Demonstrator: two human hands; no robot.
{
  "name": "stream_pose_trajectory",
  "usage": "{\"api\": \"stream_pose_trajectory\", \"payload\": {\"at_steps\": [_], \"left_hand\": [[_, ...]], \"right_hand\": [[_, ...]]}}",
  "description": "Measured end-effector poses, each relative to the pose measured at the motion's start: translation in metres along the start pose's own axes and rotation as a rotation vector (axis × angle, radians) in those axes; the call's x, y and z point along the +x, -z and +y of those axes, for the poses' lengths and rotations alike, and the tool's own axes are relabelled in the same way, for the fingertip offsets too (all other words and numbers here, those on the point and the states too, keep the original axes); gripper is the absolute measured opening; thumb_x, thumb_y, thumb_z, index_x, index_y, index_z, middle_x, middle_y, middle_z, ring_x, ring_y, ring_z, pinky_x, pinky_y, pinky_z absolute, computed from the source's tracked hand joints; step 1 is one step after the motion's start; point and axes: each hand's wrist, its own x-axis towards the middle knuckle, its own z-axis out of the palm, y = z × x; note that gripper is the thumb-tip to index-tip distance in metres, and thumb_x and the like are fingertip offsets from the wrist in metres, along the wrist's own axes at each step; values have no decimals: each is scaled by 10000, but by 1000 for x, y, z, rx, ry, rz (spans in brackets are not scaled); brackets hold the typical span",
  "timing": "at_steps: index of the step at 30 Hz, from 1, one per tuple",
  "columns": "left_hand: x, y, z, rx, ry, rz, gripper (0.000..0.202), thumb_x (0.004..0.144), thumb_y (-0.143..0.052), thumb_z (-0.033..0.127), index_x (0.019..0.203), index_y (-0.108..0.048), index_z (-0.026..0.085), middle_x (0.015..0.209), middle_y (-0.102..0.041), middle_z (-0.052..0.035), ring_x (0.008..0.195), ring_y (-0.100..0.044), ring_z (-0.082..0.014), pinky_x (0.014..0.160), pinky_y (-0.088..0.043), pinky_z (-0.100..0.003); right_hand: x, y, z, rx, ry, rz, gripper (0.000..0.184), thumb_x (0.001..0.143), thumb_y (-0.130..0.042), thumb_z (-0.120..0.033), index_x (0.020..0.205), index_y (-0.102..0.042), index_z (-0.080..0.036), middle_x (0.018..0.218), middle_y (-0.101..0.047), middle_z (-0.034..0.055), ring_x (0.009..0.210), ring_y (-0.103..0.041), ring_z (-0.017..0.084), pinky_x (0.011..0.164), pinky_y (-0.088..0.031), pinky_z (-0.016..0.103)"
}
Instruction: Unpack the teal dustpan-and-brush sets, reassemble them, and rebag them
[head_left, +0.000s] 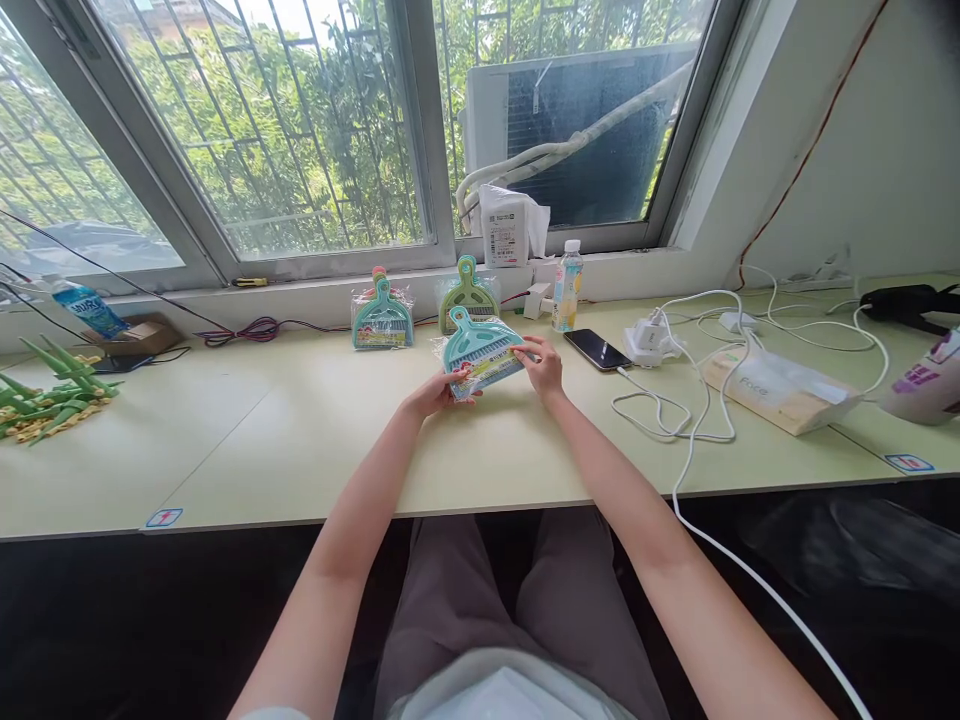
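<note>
The turquoise dustpan-and-brush set (484,352), wrapped in clear film, is in both of the person's hands, to the left of the drink bottle (568,290) and nearer the person than it. The left hand (441,393) grips the lower left corner, fingers underneath; the right hand (541,365) pinches the right edge. Whether the set touches the desk (337,440) cannot be told.

It looks light, thin moulded plastic that should stay stiff, with bristles that would give a little if pressed. The loose, shiny film probably slides under the fingers, so a firm hold through to the pan's rigid sides seems surer than pinching slack wrap. The holed handle would also serve. Two similar wrapped sets, one turquoise (382,322) and one green (469,287), stand left of the bottle.
</note>
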Motion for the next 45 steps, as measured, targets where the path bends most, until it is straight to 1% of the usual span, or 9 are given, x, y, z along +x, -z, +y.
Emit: {"api": "stream_pose_trajectory", "payload": {"at_steps": [3, 9, 14, 17, 22, 26, 29, 36, 45], "left_hand": [[1, -2, -1, 50, -17, -5, 525, 862, -630, 352, 1321, -484, 144, 1092, -693, -145, 874, -714, -217, 704, -596, -300], [1, 1, 4, 319, 67, 136, 703, 793, -686, 507, 1360, -460, 156, 1013, -709, -148, 656, -694, -185, 554, -541, -257], [5, -12, -9, 380, -202, 78, 1202, 661, -822, 405, 1545, -14, 298, 1301, -591, -174, 878, -687, -202, 740, -563, -336], [14, -25, -23, 574, -360, 195, 1407, 554, -880, 266, 1535, 128, 302, 1367, -538, -174, 868, -670, -179, 800, -535, -343], [19, -28, -22, 822, -337, 608, 764, 870, -602, 390, 1518, -234, 221, 1138, -689, -100, 627, -653, -134, 729, -486, -299], [14, -12, -11, 897, -272, 731, 331, 883, -562, 450, 1098, -649, 213, 922, -738, -32, 645, -670, -146, 659, -442, -252], [17, 2, -9, 994, -223, 798, 246, 848, -603, 449, 916, -683, 227, 936, -742, -32, 829, -685, -185, 642, -416, -245], [51, 42, 4, 1176, -128, 802, 252, 869, -548, 432, 910, -698, 233, 954, -738, -63, 901, -660, -230, 686, -431, -287], [128, 112, 17, 1211, -244, 812, 166, 906, -511, 294, 898, -637, 186, 941, -698, -119, 923, -652, -262, 761, -461, -339]], "right_hand": [[1, 0, 1, 89, -65, -19, 255, 806, -647, -271, 1030, -763, -231, 1188, -670, 71, 1027, -631, 216, 851, -546, 348], [4, 9, 0, 467, -549, -103, 666, 655, -711, -75, 1294, -610, -237, 860, -734, 5, 668, -655, 135, 668, -596, 311], [9, 21, -4, 634, -669, 108, 495, 667, -639, 1, 1114, -707, -199, 1003, -744, 41, 707, -658, 106, 623, -559, 222], [10, 25, -6, 691, -650, 217, 473, 686, -638, -27, 1113, -707, -216, 1080, -729, 50, 774, -669, 111, 656, -551, 220], [8, 20, -6, 662, -601, 155, 575, 678, -662, -85, 1224, -648, -267, 1097, -709, 46, 845, -671, 134, 713, -546, 253], [5, 7, -2, 524, -476, 64, 687, 663, -669, -121, 1323, -568, -281, 1064, -693, 41, 890, -662, 155, 755, -539, 276], [10, -7, 2, 417, -437, 47, 586, 661, -625, -115, 1239, -630, -213, 1045, -694, 65, 881, -657, 167, 767, -545, 293], [52, -41, 9, -9, -235, -22, 339, 670, -571, -106, 964, -703, -211, 919, -721, 47, 825, -630, 187, 783, -519, 339], [96, -106, 40, -229, -70, -16, 419, 750, -429, -102, 1126, -578, -210, 1037, -678, 82, 893, -619, 217, 759, -476, 331]]}}
